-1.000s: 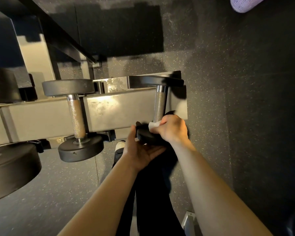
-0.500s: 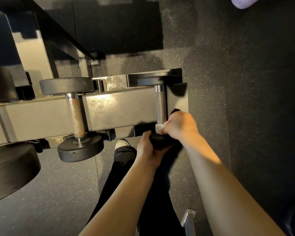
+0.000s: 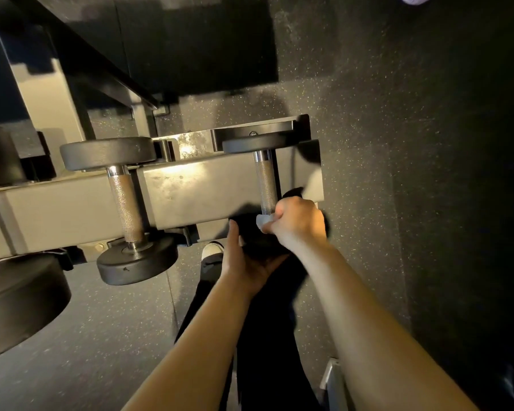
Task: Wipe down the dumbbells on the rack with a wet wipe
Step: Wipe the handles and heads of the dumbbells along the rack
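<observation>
Rack rail [image 3: 72, 209], grey and scuffed, spans the left of the view above speckled dark flooring [image 3: 383, 173]. Two small dumbbells lie across it: the left dumbbell [image 3: 125, 203] untouched, the right dumbbell [image 3: 264, 179] being handled. The left hand [image 3: 247, 259] cups its near head from below, fingers curled around it. The right hand [image 3: 297, 221] pinches a white wet wipe [image 3: 263, 222] against the knurled handle's near end.
</observation>
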